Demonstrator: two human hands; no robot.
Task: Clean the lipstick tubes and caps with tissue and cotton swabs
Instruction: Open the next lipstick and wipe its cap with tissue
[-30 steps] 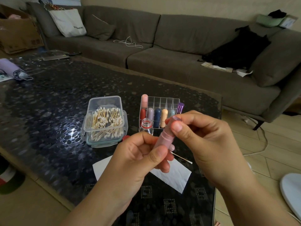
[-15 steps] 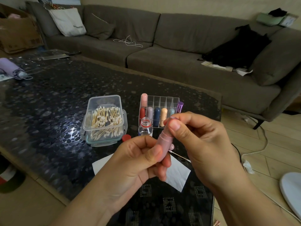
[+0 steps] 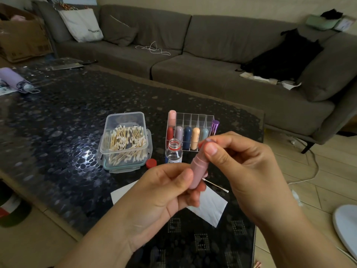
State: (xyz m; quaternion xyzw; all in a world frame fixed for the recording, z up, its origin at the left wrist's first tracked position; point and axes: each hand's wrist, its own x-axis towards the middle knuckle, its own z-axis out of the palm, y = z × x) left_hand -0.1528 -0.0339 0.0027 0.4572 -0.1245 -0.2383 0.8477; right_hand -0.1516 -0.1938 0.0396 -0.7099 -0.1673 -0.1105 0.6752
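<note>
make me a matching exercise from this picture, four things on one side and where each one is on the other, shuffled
Things
1. pink tube
2. red cap
3. purple tube
4. loose swab

Places
A. on the table beside the swab box
B. at the right end of the clear organizer
C. held between the left hand and right hand
D. lying on the table by the tissue

Pairs: 1-C, 2-A, 3-B, 4-D
</note>
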